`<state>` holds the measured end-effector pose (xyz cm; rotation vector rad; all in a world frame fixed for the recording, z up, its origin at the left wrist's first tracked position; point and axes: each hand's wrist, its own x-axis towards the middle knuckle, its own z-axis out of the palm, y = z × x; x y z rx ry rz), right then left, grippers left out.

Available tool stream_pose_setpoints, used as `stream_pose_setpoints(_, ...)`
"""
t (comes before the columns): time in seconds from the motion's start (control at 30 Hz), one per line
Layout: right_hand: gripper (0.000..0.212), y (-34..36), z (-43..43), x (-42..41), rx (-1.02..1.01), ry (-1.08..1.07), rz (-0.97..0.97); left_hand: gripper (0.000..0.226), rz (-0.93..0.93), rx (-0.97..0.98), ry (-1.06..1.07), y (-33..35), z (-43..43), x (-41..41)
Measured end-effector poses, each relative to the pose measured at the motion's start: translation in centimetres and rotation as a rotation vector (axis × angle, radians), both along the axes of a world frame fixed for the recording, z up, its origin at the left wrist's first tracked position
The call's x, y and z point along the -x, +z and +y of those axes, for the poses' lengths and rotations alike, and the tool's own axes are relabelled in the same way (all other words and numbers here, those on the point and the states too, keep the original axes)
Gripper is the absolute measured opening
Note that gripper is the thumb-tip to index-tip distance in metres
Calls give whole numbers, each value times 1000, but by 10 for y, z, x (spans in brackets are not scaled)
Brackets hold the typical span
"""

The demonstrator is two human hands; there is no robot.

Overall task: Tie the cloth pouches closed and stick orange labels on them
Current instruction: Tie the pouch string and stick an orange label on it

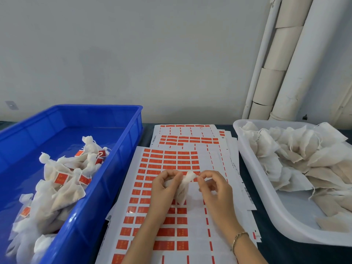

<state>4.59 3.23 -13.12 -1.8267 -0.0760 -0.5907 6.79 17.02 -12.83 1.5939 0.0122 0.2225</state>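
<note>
While L hand [165, 186] & R hand [215, 189] pinch pouch [185, 184] | white, crumpled

On my feed I work with two bare human hands. The left grip [165, 184] is uncovered, and the left forearm [144, 235] behind it is bare all the way to the bottom edge of the view. The right grip [214, 187] is bare too, and the right forearm [247, 252] is uncovered as far as I can see it. Round the right wrist sits a thin bracelet [240, 237], a fine gold-coloured chain of small links. It is the only thing I can see worn on either arm.
</note>
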Motion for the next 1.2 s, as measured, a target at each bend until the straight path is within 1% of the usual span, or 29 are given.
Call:
stream_pose_setpoints(0.07,5,1,-2,0,-50,0,35,8,18,1,41,2,1,-1)
stream_pose_setpoints(0.13,1,2,-2,1,-101,32,58,10,3,-6,14,2,2,1)
stream_pose_setpoints(0.27,5,4,-5,0,-188,109,86,9,-94,-62,-156,5,1,4)
stream_pose_setpoints(0.37,12,5,-6,1,-197,124,84,17,-162,-72,-319,5,-2,6)
stream_pose_setpoints(0.4,13,5,-6,1,-185,117,82,20,-178,-77,-344,5,-3,7)
stream_pose_setpoints(0.5,7,2,-6,1,-125,85,78,23,-221,-131,-299,3,-4,8)
stream_pose_setpoints(0.6,3,2,-5,0,-83,71,79,15,-251,-138,-237,2,-4,7)
stream_pose_setpoints(0.73,9,2,-4,0,-26,26,68,5,-190,-99,-178,2,-3,6)
stream_pose_setpoints(0.87,13,3,-6,-2,14,-26,41,4,-145,-81,-158,3,-3,5)
stream_pose_setpoints(1.07,17,3,-10,-5,67,-152,20,3,-134,-78,-186,6,-5,7)
stream_pose_setpoints(1.2,13,2,-10,-4,98,-162,27,12,-145,-55,-208,6,-4,9)
